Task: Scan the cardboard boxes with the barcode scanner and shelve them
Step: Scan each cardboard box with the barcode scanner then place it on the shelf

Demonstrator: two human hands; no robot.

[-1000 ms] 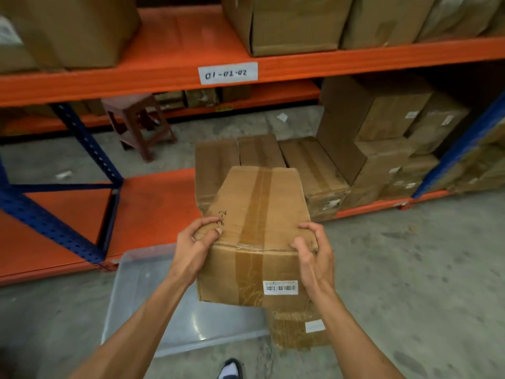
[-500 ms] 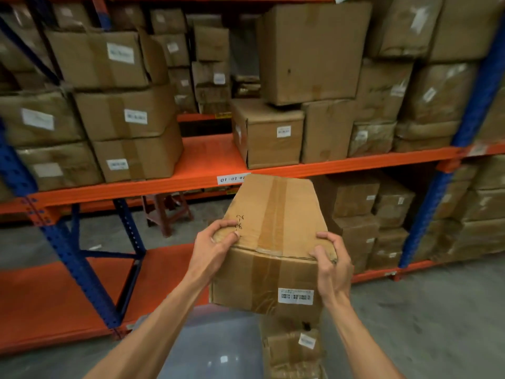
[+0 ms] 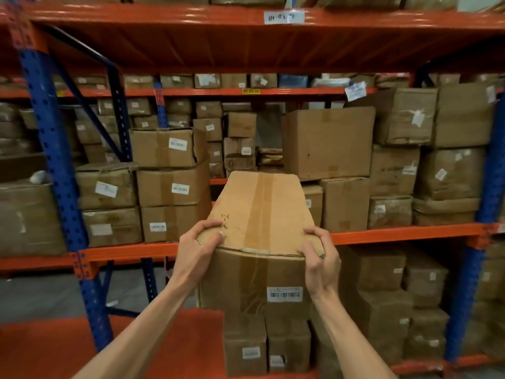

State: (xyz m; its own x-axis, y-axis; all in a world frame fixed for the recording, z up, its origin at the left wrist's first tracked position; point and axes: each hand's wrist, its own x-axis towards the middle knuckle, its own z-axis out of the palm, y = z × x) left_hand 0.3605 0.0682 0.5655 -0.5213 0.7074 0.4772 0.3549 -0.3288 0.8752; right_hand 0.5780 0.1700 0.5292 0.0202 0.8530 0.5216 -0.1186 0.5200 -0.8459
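Observation:
I hold a taped cardboard box (image 3: 259, 214) in front of me at the height of the middle shelf (image 3: 396, 236). A white barcode label (image 3: 284, 294) sits on the side facing me, and handwriting marks its top. My left hand (image 3: 196, 250) grips the box's near left top edge. My right hand (image 3: 319, 258) grips the near right top edge. The box's far end points at a gap between the stacked boxes on the middle shelf. No barcode scanner is in view.
Orange shelves on blue uprights (image 3: 57, 187) fill the view. Labelled boxes (image 3: 169, 184) are stacked left of the gap, and a large box (image 3: 328, 143) stands right of it. More boxes (image 3: 267, 346) sit on the bottom shelf below my hands.
The box has risen from near the floor to middle-shelf height, and my view has tilted up with it. Both hands keep the same grip. The clear bin has left the view.

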